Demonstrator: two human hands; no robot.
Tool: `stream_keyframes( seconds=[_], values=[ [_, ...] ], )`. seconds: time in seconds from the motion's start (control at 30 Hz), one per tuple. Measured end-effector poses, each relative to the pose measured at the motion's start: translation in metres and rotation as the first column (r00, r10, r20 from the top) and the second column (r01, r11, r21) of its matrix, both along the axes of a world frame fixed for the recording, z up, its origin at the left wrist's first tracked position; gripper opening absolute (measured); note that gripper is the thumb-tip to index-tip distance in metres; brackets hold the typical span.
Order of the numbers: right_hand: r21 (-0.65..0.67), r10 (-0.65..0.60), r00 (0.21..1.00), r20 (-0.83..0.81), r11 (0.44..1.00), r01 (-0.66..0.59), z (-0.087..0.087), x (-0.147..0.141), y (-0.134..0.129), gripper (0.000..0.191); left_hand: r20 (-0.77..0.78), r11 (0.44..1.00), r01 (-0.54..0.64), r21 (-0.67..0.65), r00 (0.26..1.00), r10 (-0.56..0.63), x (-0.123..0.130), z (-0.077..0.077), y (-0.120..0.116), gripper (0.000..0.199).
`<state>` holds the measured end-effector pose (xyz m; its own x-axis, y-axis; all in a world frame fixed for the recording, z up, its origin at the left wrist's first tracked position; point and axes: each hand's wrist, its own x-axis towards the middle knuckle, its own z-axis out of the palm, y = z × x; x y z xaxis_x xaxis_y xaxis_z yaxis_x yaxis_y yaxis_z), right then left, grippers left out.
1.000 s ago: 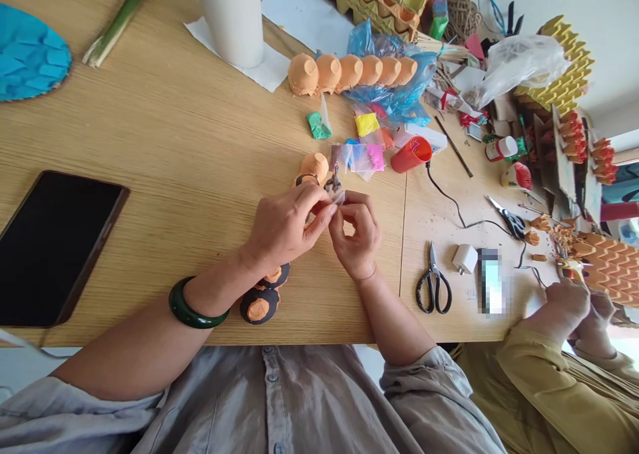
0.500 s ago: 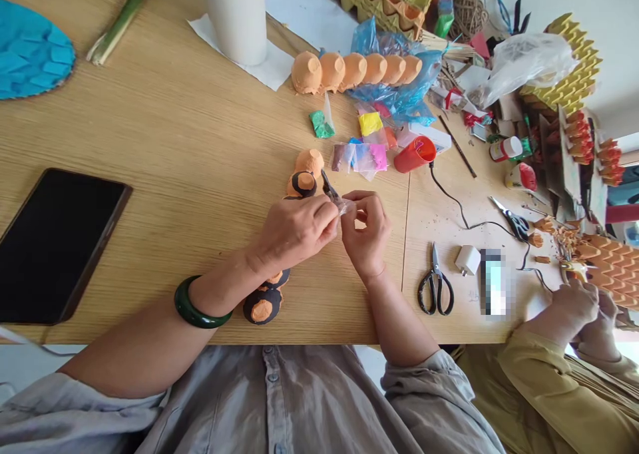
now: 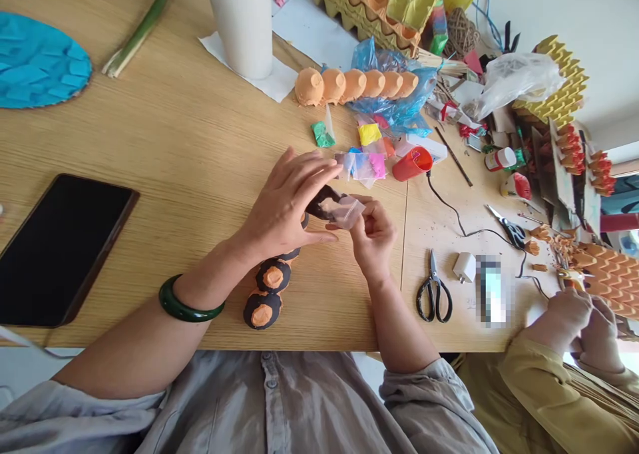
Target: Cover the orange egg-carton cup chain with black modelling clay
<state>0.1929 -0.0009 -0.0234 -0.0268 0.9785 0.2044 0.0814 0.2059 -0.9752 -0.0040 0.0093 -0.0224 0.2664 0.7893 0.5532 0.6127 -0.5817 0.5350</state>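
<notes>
My right hand (image 3: 372,244) pinches the edge of a small clear plastic bag (image 3: 345,212) with a black, clay-like lump in it. Fingers spread, my left hand (image 3: 279,208) is open at the bag's left side; whether its fingertips touch the bag I cannot tell. A dark green bangle (image 3: 192,311) circles the left wrist. Partly hidden under this hand lies a row of orange cups (image 3: 273,277), like a strip of egg carton, with black material around their orange tops. Its far end is covered by my hand.
Packets of coloured clay (image 3: 369,134) and a red cup (image 3: 413,164) lie beyond my hands. Black-handled scissors (image 3: 434,287) are at the right, a tablet (image 3: 60,247) at the left. Another orange cup row (image 3: 354,85) stands farther back. Another person's hands (image 3: 574,317) work at far right.
My left hand has opened from its pinch at the bag and moved a little left, fingers spreading. The bag with the black lump shows more, still in my right hand. The view has shifted slightly.
</notes>
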Motion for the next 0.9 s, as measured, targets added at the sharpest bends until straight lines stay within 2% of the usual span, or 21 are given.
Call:
stream_keyframes(
  seconds=[0.13,0.23,0.3,0.4,0.5,0.6,0.7,0.8,0.9],
  values=[
    [-0.016,-0.020,1.000,-0.004,1.000,0.020,0.000,0.006,0.007,0.028,-0.041,1.000,0.000,-0.008,0.999,-0.001,-0.002,-0.008,-0.002,0.075],
    [-0.092,0.002,0.995,-0.096,0.996,-0.011,-0.002,0.007,0.010,0.027,-0.005,1.000,-0.022,-0.016,1.000,0.022,-0.001,-0.007,-0.006,0.071],
    [-0.137,0.016,0.987,-0.158,0.990,-0.038,-0.003,0.007,0.011,0.035,-0.006,0.999,-0.039,-0.035,0.999,0.039,0.000,-0.006,-0.007,0.070],
    [-0.108,0.040,0.984,-0.174,0.992,-0.059,-0.005,0.006,0.011,0.044,-0.026,0.996,-0.068,-0.057,0.997,0.067,0.000,-0.005,-0.006,0.077],
    [-0.075,0.102,0.983,-0.150,0.991,-0.114,-0.006,0.006,0.011,0.042,-0.026,0.995,-0.071,-0.074,0.997,0.070,-0.002,-0.004,-0.006,0.087],
    [-0.048,0.101,0.983,-0.154,0.993,-0.110,-0.004,0.006,0.010,0.040,0.000,0.993,-0.055,-0.105,0.998,0.056,-0.003,0.000,-0.006,0.086],
    [-0.027,0.122,0.976,-0.182,0.991,-0.129,-0.002,0.006,0.008,0.037,0.087,0.996,0.008,-0.089,0.996,-0.001,-0.003,0.007,-0.007,0.075],
    [-0.066,0.158,0.969,-0.191,0.983,-0.173,-0.001,0.006,0.008,0.032,0.238,0.996,0.082,-0.031,0.969,-0.073,0.000,0.010,-0.007,0.075],
    [-0.102,0.081,0.987,-0.142,0.990,-0.096,-0.001,0.006,0.007,0.034,0.395,0.988,0.106,-0.108,0.917,-0.055,0.004,0.006,-0.007,0.079]
  ],
)
